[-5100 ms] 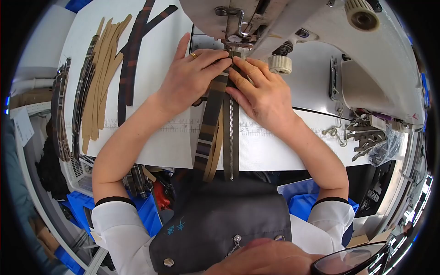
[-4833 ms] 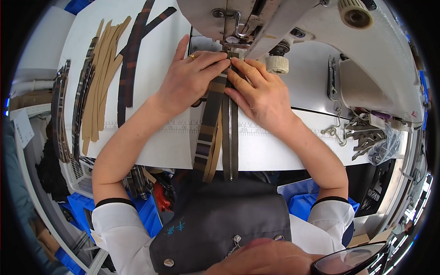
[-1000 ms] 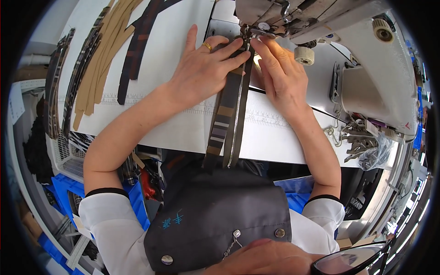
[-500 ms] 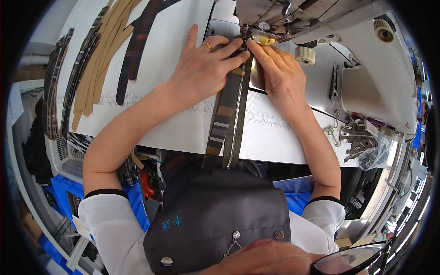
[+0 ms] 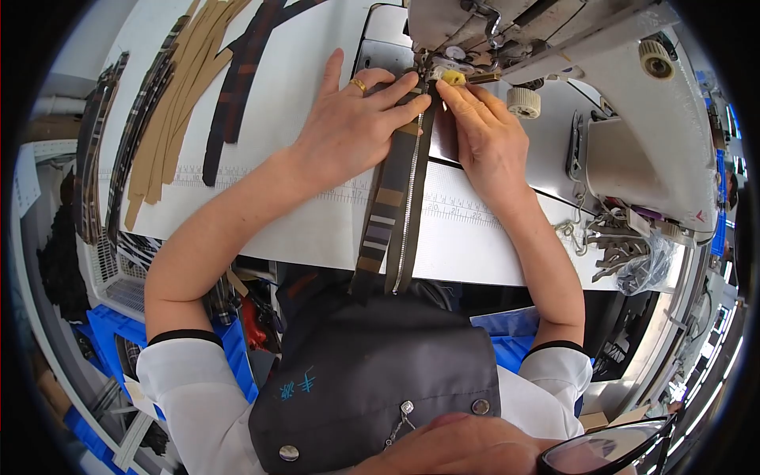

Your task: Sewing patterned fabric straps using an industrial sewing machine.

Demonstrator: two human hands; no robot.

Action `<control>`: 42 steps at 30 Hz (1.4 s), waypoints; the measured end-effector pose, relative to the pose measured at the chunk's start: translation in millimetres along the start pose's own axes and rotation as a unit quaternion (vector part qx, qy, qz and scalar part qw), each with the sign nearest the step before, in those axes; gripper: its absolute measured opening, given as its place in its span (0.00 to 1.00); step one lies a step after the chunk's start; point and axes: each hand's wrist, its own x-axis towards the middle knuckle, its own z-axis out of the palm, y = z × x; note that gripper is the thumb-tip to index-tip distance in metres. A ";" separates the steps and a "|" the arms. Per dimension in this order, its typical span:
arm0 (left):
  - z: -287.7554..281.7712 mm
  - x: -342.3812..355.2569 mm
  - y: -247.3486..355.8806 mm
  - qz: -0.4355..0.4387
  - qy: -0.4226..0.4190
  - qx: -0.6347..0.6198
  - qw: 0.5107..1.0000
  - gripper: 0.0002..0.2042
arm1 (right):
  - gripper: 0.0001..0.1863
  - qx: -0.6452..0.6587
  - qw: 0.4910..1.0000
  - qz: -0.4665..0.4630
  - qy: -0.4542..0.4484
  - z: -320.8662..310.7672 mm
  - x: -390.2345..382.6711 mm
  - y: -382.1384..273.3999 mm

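A striped fabric strip (image 5: 381,214) and a dark zipper (image 5: 409,214) with metal teeth lie side by side, running from the sewing machine's presser foot (image 5: 425,65) down over the table's near edge. My left hand (image 5: 344,134), with a gold ring, rests on the strip's upper part, fingers spread and thumb held out. Just right of the foot, my right hand (image 5: 492,142) has its fingers together, fingertips at the zipper tape's right edge. Its thumb is mostly hidden. A small yellow piece (image 5: 454,77) sits on the machine just beyond those fingertips.
The white machine body (image 5: 645,158) fills the right side. Tan strips (image 5: 178,103) and dark plaid strips (image 5: 241,79) lie on the table's left. Tweezers (image 5: 575,146) and a clear plastic bag (image 5: 643,273) are at right. Blue bins (image 5: 111,332) stand below.
My right fingertips have drawn back slightly to the right from the presser foot, showing more of the yellow piece and a brown bar beside it. My left hand stays nearly still.
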 end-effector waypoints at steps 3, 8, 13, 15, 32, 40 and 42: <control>0.0 0.1 -0.3 0.000 -0.004 0.002 1.000 0.24 | 0.24 -0.029 0.999 -0.009 -0.009 -0.5 0.6 -0.5; -0.1 0.2 -0.2 -0.001 -0.005 -0.001 1.000 0.25 | 0.23 -0.042 0.999 -0.009 -0.011 -0.1 1.4 -1.5; 0.4 1.1 -1.4 0.000 -0.004 -0.005 1.000 0.26 | 0.21 -0.034 0.999 -0.012 0.005 2.2 3.0 -1.9; 1.0 1.6 -1.8 -0.001 -0.004 -0.005 1.000 0.26 | 0.19 -0.021 0.999 -0.021 0.029 3.5 4.3 -1.4; 1.1 4.8 -5.4 -0.015 -0.047 0.024 0.999 0.24 | 0.16 -0.016 0.998 -0.024 0.047 11.0 6.8 4.6; 6.4 4.8 -7.4 -0.009 -0.009 -0.013 1.000 0.26 | 0.17 -0.009 0.999 -0.030 0.018 6.3 4.8 6.1; 7.2 6.3 -8.2 -0.009 -0.006 -0.009 1.000 0.26 | 0.17 -0.009 0.999 -0.030 0.033 7.4 6.9 6.5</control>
